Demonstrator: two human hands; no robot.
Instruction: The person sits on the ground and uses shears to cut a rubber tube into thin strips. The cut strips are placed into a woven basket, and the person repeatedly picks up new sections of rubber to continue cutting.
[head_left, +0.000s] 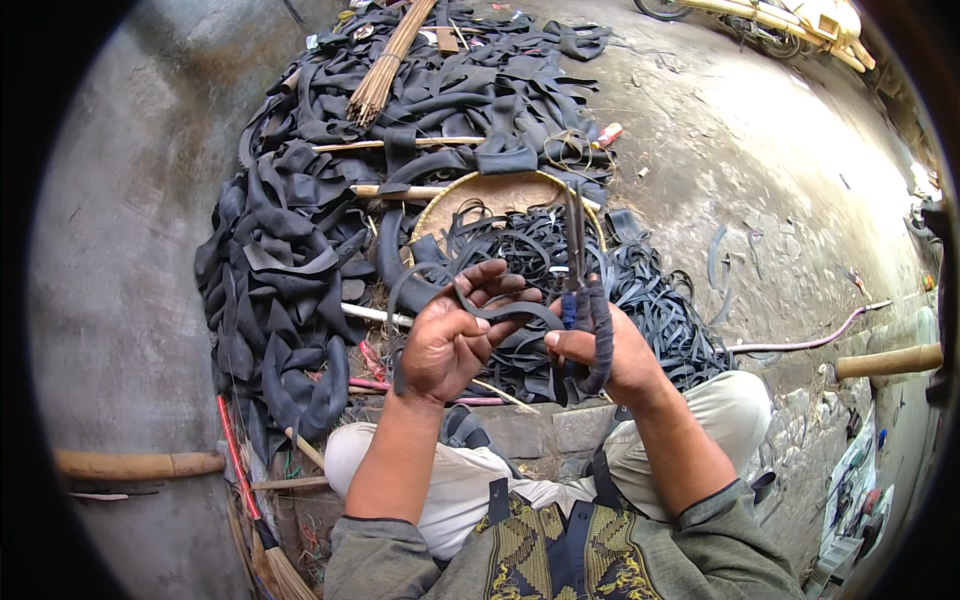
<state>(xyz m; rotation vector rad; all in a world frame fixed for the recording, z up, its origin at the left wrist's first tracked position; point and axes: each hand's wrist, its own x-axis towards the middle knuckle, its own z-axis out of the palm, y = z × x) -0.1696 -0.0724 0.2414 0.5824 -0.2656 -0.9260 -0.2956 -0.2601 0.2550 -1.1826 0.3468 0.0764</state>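
My left hand point(445, 340) has its palm turned up and pinches a long black rubber strip point(525, 310) under the thumb. One part of the strip hangs down beside my left wrist; the other curves across to my right hand point(625, 345). That hand is closed round a pair of scissors point(575, 240), whose handles are wrapped in dark cloth. The blades point up and away from me and look nearly together. My right thumb lies by the strip's end, and whether it presses on the strip I cannot tell.
Beyond my hands, a round woven tray point(440, 208) bears tangled thin strips point(650, 310), which spill to the right. Wide rubber pieces point(290, 250) are heaped left and far. A bundle of thin sticks point(390, 65) lies on the heap. Bamboo poles point(140, 465) stick out at the left.
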